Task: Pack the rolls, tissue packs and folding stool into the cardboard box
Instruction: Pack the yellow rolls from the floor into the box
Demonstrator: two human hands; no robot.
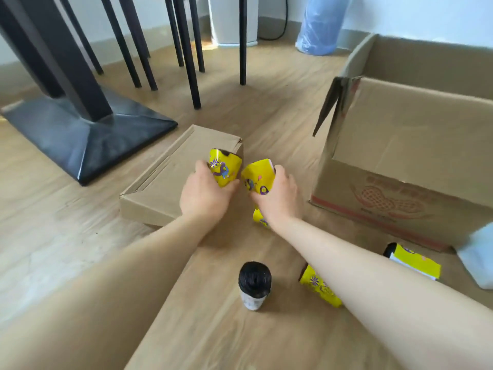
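A yellow patterned roll (pixel 225 166) is gripped in the left hand (pixel 204 194), the fingers curled round its side. A second yellow roll (pixel 257 177) is clasped the same way in the right hand (pixel 280 197). The two rolls are held close together, just above the wooden floor (pixel 66 236), in front of a flat closed carton (pixel 165 177). A third yellow roll (pixel 260 217) is partly hidden beneath the right wrist. Nearer the person, a black roll (pixel 254 284) is seen standing on end, with another yellow roll (pixel 318 287) just beside the right forearm and one more (pixel 414 261) lying near the open cardboard box (pixel 400 156). The box is set on the floor to the right, its flaps raised. A pale packet (pixel 477 257) is cut off at the right edge; what it is cannot be told.
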